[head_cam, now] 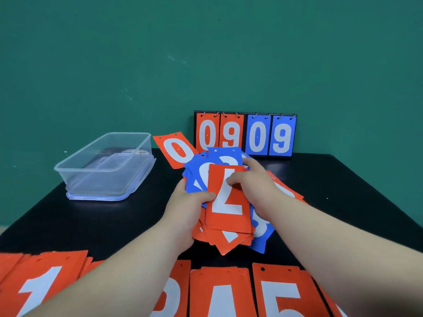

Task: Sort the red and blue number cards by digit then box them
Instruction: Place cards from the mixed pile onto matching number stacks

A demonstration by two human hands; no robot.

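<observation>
Sorting: left grip is clutching the stack, right grip is pinching its top red card, probably needing the matching row nearer than both grips.

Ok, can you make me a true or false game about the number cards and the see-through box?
1. The plastic box is full of cards. False: no cards show inside it.
2. The scoreboard at the back reads 0 9 0 9. True.
3. The top card is blue. False: it is red, with a white 2.
4. The left hand and right hand both hold the card pile. True.
5. A red 0 card lies on the table behind the pile. True.
</observation>
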